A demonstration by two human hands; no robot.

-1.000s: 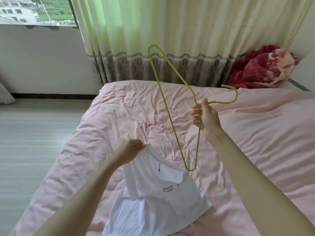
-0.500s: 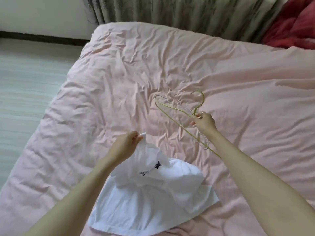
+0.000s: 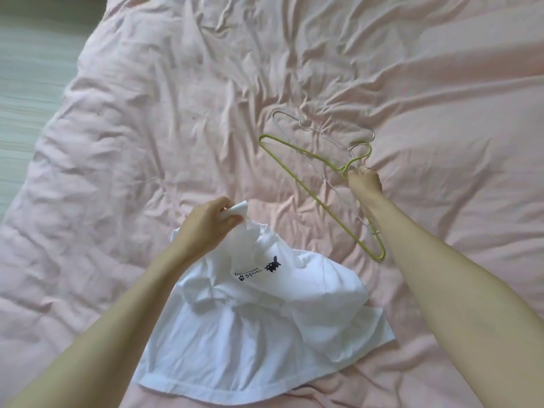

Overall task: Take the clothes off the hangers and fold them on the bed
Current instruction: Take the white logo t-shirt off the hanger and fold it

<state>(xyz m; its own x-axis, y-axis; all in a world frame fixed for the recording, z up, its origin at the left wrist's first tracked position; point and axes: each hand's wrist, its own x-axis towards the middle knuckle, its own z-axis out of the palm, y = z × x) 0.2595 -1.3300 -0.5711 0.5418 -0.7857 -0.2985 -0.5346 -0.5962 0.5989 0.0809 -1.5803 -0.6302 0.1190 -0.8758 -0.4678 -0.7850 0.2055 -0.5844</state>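
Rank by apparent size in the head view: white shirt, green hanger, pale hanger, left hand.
1. white shirt
2. green hanger; the pale hanger beneath it looks alike, so unranked
3. left hand

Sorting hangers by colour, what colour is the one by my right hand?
Yellow-green hanger, clearest in the head view.

One head-worn camera looks steeply down, close over the left hand (image 3: 210, 223) and right hand (image 3: 365, 182); pink bed (image 3: 147, 128) spreads beyond them.
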